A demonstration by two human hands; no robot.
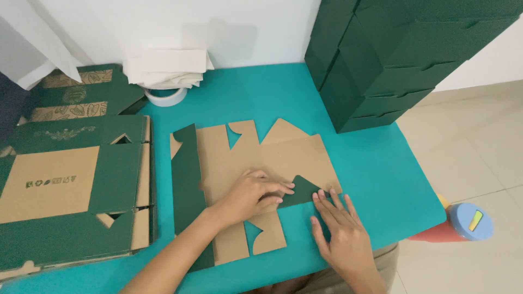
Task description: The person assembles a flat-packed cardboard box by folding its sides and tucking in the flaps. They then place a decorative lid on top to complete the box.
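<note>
We look down at a teal table where a flat cardboard box blank lies unfolded, its brown inner side up. One long panel on its left is folded over and shows the dark green outer side. Our left hand lies flat on the middle of the blank, fingers stretched and close together, pressing the cardboard down; it does not grip anything. The fingertips reach to a green triangular flap that is folded over at the right lower edge of the blank. Our right hand is also open and flat, palm down, the fingers a little spread, with the fingertips touching the lower edge of this same flap and the palm resting on the table near the front edge.

At the left side of the table is a pile of flat green box blanks. Behind it, near the wall, a roll of white tape sits under some white folded sheets. At the back right a stack of finished dark green boxes stands against the wall
</note>
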